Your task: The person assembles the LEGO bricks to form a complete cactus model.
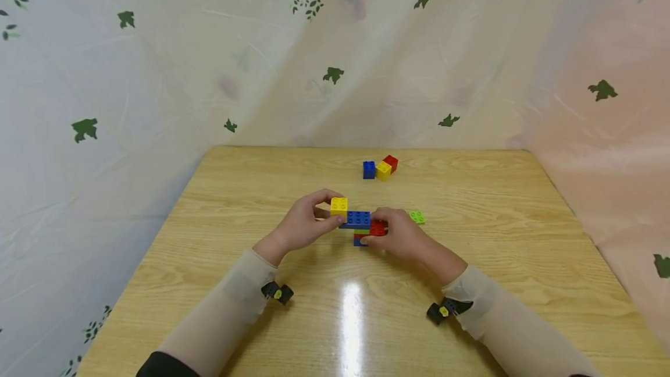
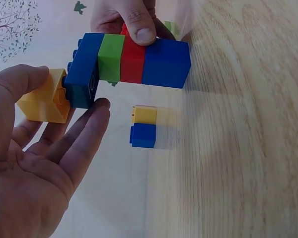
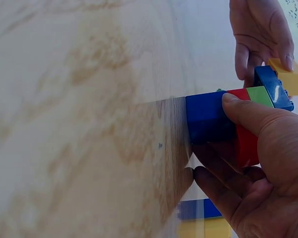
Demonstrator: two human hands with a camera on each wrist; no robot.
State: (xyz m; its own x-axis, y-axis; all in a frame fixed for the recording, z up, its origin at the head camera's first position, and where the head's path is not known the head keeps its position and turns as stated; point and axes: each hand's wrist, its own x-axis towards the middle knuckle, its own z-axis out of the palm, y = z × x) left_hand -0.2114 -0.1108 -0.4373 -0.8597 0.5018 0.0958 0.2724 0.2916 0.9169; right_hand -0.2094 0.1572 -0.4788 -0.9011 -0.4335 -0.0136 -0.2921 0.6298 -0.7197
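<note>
My left hand (image 1: 300, 227) pinches a yellow brick (image 1: 339, 207) between thumb and fingers. The yellow brick sits at the left, overhanging end of a long blue brick (image 1: 358, 219), tilted slightly against its studs in the left wrist view; I cannot tell if it is fully seated. Below the long brick come a green brick (image 2: 111, 57), a red brick (image 2: 133, 63) and a blue brick (image 2: 167, 63) standing on the table. My right hand (image 1: 402, 236) grips this stack around the red brick, which juts out to the right.
Toward the back of the wooden table (image 1: 251, 185) stand a blue brick (image 1: 369, 170), a yellow brick (image 1: 383, 171) and a red brick (image 1: 391, 163), close together. A light green brick (image 1: 417, 217) lies just beyond my right hand. A leaf-patterned cloth (image 1: 293, 98) hangs behind.
</note>
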